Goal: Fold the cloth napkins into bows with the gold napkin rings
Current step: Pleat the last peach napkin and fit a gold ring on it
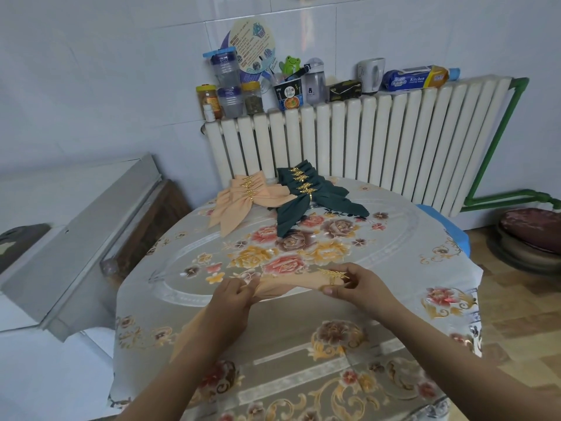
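In the lower middle of the frame, two bare hands hold a peach cloth napkin (282, 286) just above a round table covered with a floral tablecloth (303, 329). The napkin is gathered into a narrow band stretched between the hands, running from the left hand up and rightward to the right hand. The left hand (235, 302) has its fingers curled around the band's left part, and more peach fabric trails from under that wrist down toward the lower left of the frame. The right hand (353, 288) pinches the band's right end between thumb and fingers, and a gold napkin ring (332, 275) with a leaf-shaped ornament sits right at those fingertips, at the napkin's right end. Whether the cloth already passes through the ring cannot be told.

At the table's far edge, in the upper middle of the frame, lie finished bows: a stack of peach bows (243, 199) on the left, each with a gold ring, and touching it on the right a stack of dark green bows (309, 199), likewise ringed. Behind them stands a white radiator (379, 141) whose top carries jars, bottles, a cup and a packet.
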